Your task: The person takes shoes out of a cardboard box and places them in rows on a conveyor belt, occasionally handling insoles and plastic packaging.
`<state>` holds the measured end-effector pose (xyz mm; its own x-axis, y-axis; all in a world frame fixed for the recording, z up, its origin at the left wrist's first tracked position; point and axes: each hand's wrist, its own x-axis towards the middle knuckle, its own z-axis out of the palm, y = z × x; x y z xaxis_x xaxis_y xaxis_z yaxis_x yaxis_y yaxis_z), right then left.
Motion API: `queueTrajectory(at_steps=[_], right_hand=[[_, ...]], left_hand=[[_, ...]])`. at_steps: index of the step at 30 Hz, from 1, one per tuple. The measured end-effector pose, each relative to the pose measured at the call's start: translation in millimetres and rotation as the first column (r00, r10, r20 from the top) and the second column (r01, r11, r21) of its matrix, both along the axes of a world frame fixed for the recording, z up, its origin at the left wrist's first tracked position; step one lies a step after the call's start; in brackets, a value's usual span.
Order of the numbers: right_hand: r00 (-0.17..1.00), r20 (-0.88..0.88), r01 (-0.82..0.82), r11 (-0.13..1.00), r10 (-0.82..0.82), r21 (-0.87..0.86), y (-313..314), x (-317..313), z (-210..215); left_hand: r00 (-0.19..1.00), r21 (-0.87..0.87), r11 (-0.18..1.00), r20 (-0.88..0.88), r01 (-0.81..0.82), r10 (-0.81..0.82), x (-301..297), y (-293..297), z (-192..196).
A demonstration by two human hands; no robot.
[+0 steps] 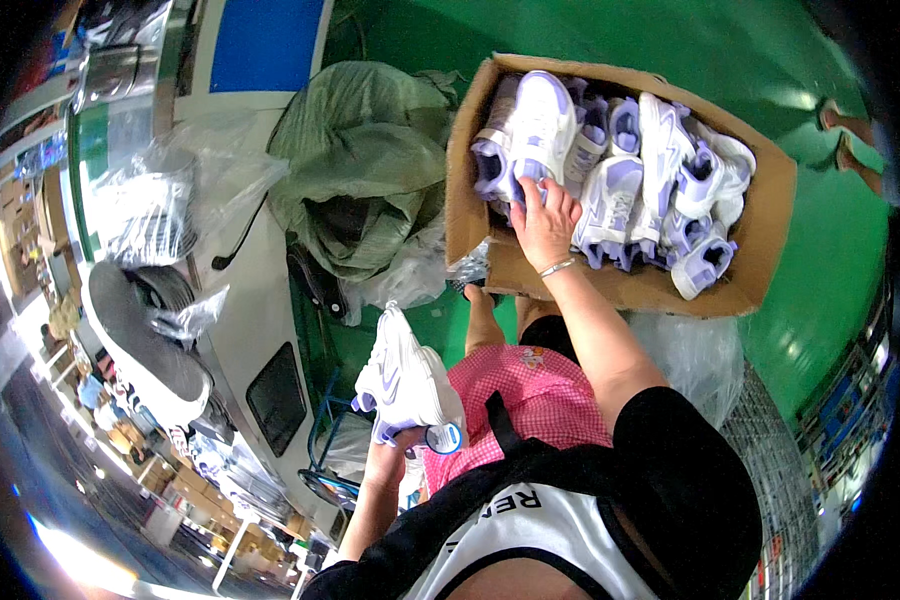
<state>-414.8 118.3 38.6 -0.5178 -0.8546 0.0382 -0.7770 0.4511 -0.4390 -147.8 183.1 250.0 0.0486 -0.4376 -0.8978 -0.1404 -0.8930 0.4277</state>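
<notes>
Right hand (546,222) closed on a shoe (530,135) at the box's (465,200) left edge for lifting; left hand (395,445) gripping another shoe (405,380) upright, clear of the box.

This looks like a shoe factory or packing floor. At one o'clock a cardboard box (620,180) is crammed with loose white-and-lilac sneakers (630,170). The floor (830,290) is painted workshop green. At eleven o'clock lie a slumped green sack (370,150) and clear plastic bags (180,190) on a white machine (250,310). At eight o'clock stacked cartons (185,485) line the hall.
</notes>
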Motion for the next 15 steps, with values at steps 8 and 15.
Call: queueTrajectory(at_steps=[8, 15], right_hand=[[0.91, -0.021, -0.399, 0.889, 0.414, 0.224, -4.6, -19.4, -14.4], [0.852, 0.415, -0.501, 0.726, 0.318, 0.471, -62.6, -5.2, -73.7]], left_hand=[[0.99, -0.046, 0.991, -0.064, -0.127, 0.124, 10.1, 20.2, -3.4], [0.991, 0.124, 0.99, 0.101, 0.069, -0.082, 12.2, 6.6, 10.7]])
